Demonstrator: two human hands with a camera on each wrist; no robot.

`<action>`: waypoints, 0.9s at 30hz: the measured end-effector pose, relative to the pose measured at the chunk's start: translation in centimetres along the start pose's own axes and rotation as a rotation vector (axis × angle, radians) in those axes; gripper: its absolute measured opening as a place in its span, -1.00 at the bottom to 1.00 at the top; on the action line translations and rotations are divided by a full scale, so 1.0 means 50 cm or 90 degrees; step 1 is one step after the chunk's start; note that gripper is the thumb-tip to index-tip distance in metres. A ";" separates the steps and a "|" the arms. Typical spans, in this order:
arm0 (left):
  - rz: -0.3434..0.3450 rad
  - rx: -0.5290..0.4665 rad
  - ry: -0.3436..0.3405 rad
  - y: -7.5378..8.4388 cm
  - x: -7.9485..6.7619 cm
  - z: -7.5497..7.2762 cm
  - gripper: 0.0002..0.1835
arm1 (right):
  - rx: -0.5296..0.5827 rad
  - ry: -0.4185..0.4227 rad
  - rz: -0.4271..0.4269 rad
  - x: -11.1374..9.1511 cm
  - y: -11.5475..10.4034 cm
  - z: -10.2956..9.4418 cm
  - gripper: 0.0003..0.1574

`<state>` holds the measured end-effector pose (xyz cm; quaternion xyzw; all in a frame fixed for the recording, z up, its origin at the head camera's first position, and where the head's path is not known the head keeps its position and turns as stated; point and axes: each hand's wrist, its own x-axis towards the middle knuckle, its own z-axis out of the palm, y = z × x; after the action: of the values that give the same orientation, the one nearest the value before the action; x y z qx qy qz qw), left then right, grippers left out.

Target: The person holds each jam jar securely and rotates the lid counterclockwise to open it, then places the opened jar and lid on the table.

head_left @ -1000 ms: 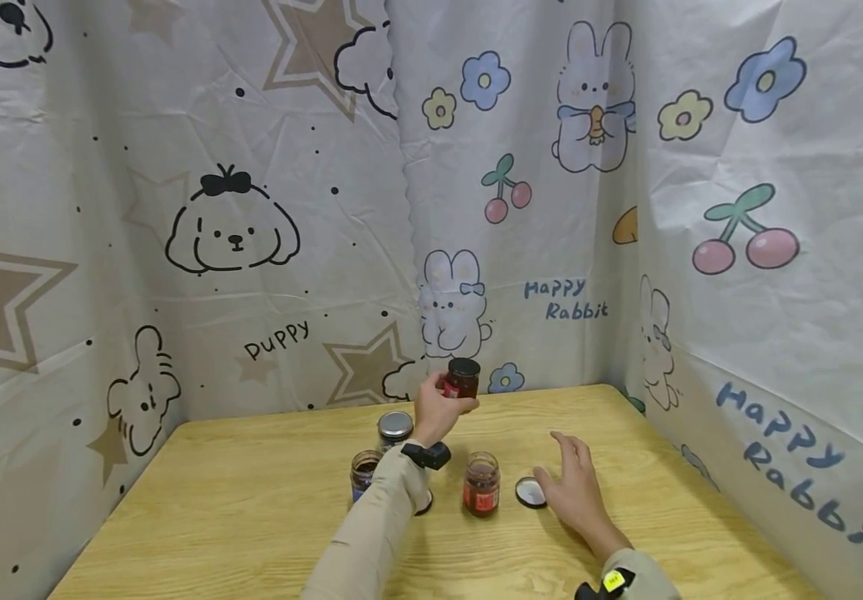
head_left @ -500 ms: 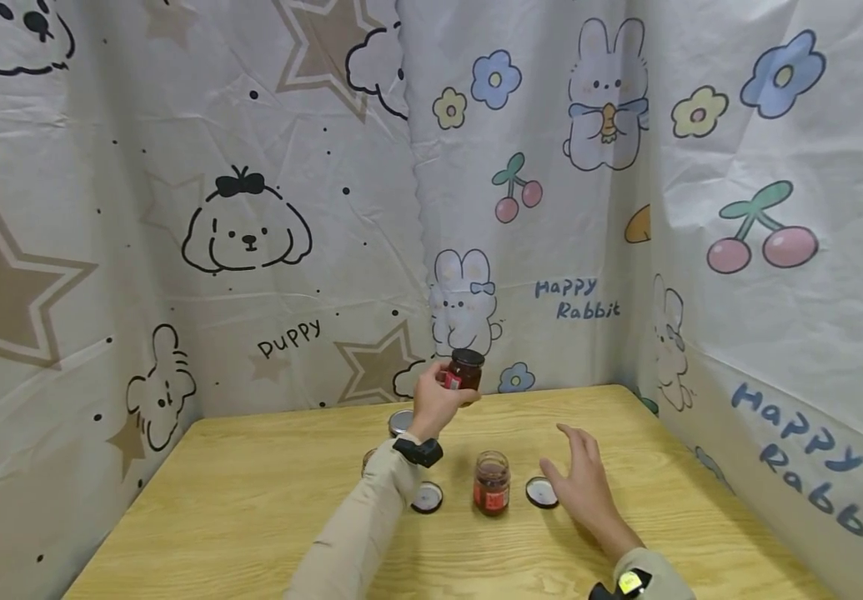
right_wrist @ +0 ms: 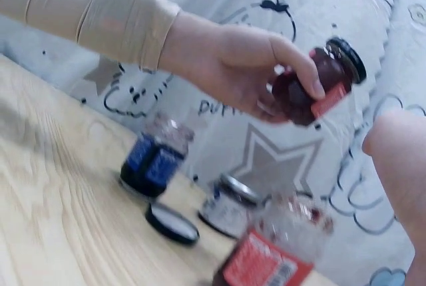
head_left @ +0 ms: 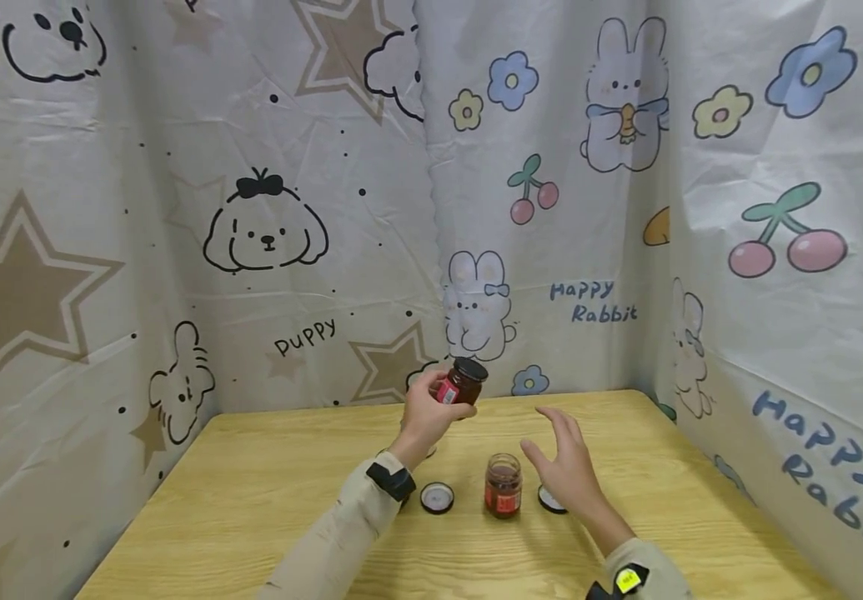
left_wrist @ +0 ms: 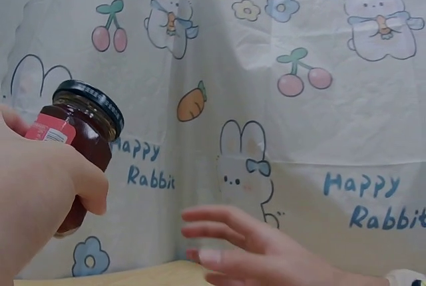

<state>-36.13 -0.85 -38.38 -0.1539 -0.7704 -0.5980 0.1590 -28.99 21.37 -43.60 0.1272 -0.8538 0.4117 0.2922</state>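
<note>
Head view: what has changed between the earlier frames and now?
The closed jar in the left hand has tipped, its lid leaning right, and shifted left against the backdrop. The right hand has moved left, toward it. Unchanged: the left hand's grip, and the open red-labelled jar standing on the table.

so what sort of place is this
Probably a curtained-off tabletop work corner: cartoon-printed fabric hangs behind and beside a wood-grain table, where an open red-labelled jar and a loose lid sit.

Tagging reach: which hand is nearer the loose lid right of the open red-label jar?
Right. The right hand partly hides the lid in the head view; the left hand is farther left, beyond the open jar, holding the closed jar.
</note>
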 end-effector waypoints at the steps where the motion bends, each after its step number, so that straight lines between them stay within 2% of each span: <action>1: 0.005 0.004 -0.005 0.001 -0.008 -0.005 -0.33 | 0.013 -0.003 -0.010 0.005 -0.013 0.004 -0.32; 5: 0.024 -0.002 -0.023 0.001 -0.042 -0.024 -0.37 | 0.072 -0.024 -0.034 0.021 -0.063 0.014 -0.35; 11: 0.014 -0.017 -0.026 0.002 -0.107 -0.046 -0.36 | 0.165 -0.105 -0.044 0.038 -0.114 0.027 -0.37; 13: 0.011 -0.023 -0.021 0.010 -0.126 -0.053 -0.37 | 0.190 -0.117 -0.037 0.040 -0.129 0.031 -0.38; 18: 0.004 -0.027 -0.004 0.044 -0.166 -0.066 -0.38 | 0.203 -0.122 -0.017 0.040 -0.150 0.052 -0.45; 20: 0.016 -0.026 0.007 0.035 -0.172 -0.062 -0.37 | 0.206 -0.125 -0.006 0.038 -0.159 0.061 -0.48; 25: 0.077 -0.007 0.018 -0.021 -0.163 -0.048 -0.39 | 0.221 -0.118 0.032 0.033 -0.187 0.077 -0.52; 27: 0.090 -0.006 0.013 -0.027 -0.162 -0.048 -0.40 | 0.219 -0.105 0.045 0.033 -0.189 0.082 -0.54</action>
<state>-29.24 -3.87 -42.49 -0.2025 -0.7533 -0.5903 0.2075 -27.59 12.28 -38.70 0.1789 -0.7957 0.5497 0.1806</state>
